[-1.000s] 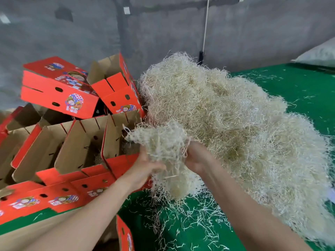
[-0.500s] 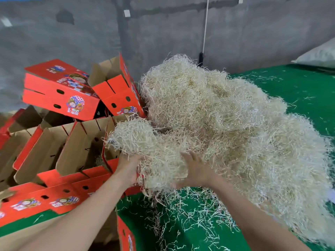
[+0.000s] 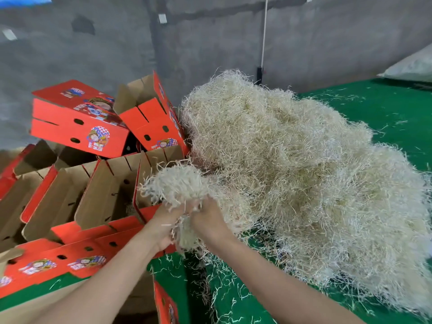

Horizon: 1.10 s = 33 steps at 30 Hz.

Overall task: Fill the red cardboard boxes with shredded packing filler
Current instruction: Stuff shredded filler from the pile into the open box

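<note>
Right now both hands, left hand [image 3: 163, 226] and right hand [image 3: 208, 220], clutch one pale straw-like wad of shredded filler [image 3: 180, 185], with the open red cardboard box [image 3: 109, 202] just left, nearer the left hand.

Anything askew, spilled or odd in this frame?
Yes. Two red boxes lie tipped on top of the open box row, not upright. Loose filler strands are scattered over the green surface below the big pile.

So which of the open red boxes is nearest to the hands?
The open box directly behind the held clump, beside the big filler pile; the other open boxes sit further left.
</note>
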Available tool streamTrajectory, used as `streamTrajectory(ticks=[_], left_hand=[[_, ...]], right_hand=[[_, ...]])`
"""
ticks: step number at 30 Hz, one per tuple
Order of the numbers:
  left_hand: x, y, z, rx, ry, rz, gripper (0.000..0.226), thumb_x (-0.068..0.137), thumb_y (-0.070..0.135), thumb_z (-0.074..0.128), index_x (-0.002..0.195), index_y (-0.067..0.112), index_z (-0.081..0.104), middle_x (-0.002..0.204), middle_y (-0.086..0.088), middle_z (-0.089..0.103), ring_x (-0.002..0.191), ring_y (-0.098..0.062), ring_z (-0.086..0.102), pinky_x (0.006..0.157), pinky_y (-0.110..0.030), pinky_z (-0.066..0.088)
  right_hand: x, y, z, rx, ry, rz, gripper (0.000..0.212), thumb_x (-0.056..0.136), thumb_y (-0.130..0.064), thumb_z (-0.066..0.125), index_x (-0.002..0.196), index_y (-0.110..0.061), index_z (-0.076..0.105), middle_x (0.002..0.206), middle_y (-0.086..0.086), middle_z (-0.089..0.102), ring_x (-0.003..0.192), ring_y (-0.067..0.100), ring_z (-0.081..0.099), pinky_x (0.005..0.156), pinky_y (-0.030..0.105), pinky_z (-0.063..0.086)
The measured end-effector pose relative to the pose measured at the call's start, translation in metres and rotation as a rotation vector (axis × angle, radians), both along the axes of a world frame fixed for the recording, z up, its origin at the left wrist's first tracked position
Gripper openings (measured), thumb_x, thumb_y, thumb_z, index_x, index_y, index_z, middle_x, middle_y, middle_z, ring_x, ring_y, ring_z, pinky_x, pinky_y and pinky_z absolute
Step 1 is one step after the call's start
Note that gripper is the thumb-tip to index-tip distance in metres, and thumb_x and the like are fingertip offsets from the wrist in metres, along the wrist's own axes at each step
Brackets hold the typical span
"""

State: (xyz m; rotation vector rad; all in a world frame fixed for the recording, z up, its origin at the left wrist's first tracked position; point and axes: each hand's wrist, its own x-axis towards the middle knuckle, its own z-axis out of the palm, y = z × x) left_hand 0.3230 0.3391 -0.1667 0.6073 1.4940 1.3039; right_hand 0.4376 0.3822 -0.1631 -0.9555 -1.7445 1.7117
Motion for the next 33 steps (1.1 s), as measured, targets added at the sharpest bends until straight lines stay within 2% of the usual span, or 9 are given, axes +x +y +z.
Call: streamTrajectory(ticks=[3, 6, 11, 16, 19, 24, 28, 31, 33], left_hand=[[-0.001, 0.005, 0.005, -0.048, 0.061, 0.192, 0.009, 0.084, 0.003, 0.060, 0.093, 0.003, 0.061, 0.057, -0.006, 0.066, 0.071, -0.023, 0.066, 0.046, -0.028, 0.050], [-0.016, -0.001, 0.011, -0.075, 0.027, 0.218, 0.012, 0.086, -0.001, 0.053, 0.094, 0.004, 0.061, 0.060, -0.008, 0.065, 0.055, -0.024, 0.062, 0.048, -0.030, 0.050], [-0.019, -0.003, 0.021, -0.108, -0.037, 0.162, 0.024, 0.088, 0.000, 0.046, 0.069, 0.001, 0.061, 0.046, -0.010, 0.060, 0.038, -0.021, 0.059, 0.041, -0.023, 0.047], [-0.014, 0.005, 0.030, -0.055, -0.043, 0.154, 0.045, 0.090, 0.000, 0.043, 0.051, 0.005, 0.064, 0.040, -0.006, 0.057, 0.032, -0.016, 0.056, 0.031, -0.016, 0.040], [-0.010, 0.011, 0.032, 0.113, -0.132, 0.190, 0.016, 0.074, 0.013, 0.064, 0.060, 0.006, 0.064, 0.048, -0.006, 0.061, 0.038, -0.015, 0.060, 0.040, -0.018, 0.046], [-0.005, 0.020, 0.014, 0.197, -0.396, 0.070, 0.032, 0.067, 0.034, 0.063, 0.086, 0.011, 0.075, 0.097, -0.014, 0.068, 0.087, -0.033, 0.066, 0.080, -0.047, 0.052], [0.011, 0.046, 0.022, -0.233, 0.176, -0.241, 0.027, 0.070, 0.023, 0.070, 0.092, 0.007, 0.070, 0.102, -0.012, 0.063, 0.093, -0.021, 0.062, 0.087, -0.034, 0.047], [0.030, 0.057, 0.023, -0.396, 0.633, -0.651, 0.106, 0.047, 0.043, 0.081, 0.138, 0.006, 0.040, 0.143, -0.008, 0.043, 0.129, -0.023, 0.041, 0.109, -0.039, 0.032], [0.039, 0.061, 0.019, -0.436, 0.878, -0.846, 0.100, 0.063, 0.039, 0.077, 0.145, 0.011, 0.029, 0.152, -0.009, 0.026, 0.137, -0.028, 0.031, 0.114, -0.040, 0.024]], right_hand=[[0.020, 0.020, 0.017, 0.055, -0.007, 0.367, 0.037, 0.081, 0.003, 0.054, 0.112, -0.017, 0.054, 0.106, -0.001, 0.060, 0.095, 0.007, 0.059, 0.062, 0.011, 0.050], [0.052, 0.075, 0.028, 0.113, 0.041, 0.111, 0.038, 0.080, 0.004, 0.060, 0.110, -0.020, 0.060, 0.109, 0.000, 0.064, 0.095, 0.019, 0.064, 0.073, 0.021, 0.055], [0.044, 0.111, 0.004, 0.655, -0.707, 0.282, 0.120, 0.066, -0.024, 0.080, 0.147, -0.021, -0.008, 0.155, 0.002, -0.007, 0.141, 0.028, -0.010, 0.113, 0.049, -0.003], [0.024, 0.075, -0.033, 0.415, -0.673, 0.432, 0.026, 0.089, -0.002, 0.053, 0.111, 0.012, 0.049, 0.122, 0.023, 0.049, 0.112, 0.029, 0.050, 0.114, 0.036, 0.016], [0.028, 0.068, -0.045, 0.444, -0.736, 0.480, 0.019, 0.092, -0.011, 0.050, 0.095, 0.008, 0.056, 0.107, 0.015, 0.055, 0.097, 0.022, 0.054, 0.102, 0.037, 0.038], [0.046, 0.088, -0.072, 0.393, -0.825, 0.510, 0.024, 0.092, -0.025, 0.052, 0.072, -0.015, 0.045, 0.074, -0.001, 0.045, 0.066, 0.008, 0.046, 0.077, 0.019, 0.040], [0.070, 0.110, -0.067, 0.428, -0.807, 0.251, 0.031, 0.087, -0.003, 0.054, 0.118, -0.002, 0.051, 0.111, 0.004, 0.048, 0.098, 0.016, 0.049, 0.076, 0.015, 0.045], [0.076, 0.124, -0.046, 0.473, -0.655, 0.101, 0.041, 0.081, 0.014, 0.052, 0.121, 0.004, 0.051, 0.123, 0.015, 0.053, 0.109, 0.024, 0.053, 0.087, 0.020, 0.044], [0.075, 0.131, -0.037, 0.549, -0.576, 0.111, 0.033, 0.081, 0.015, 0.050, 0.110, 0.004, 0.059, 0.116, 0.017, 0.059, 0.104, 0.029, 0.059, 0.092, 0.030, 0.048]])
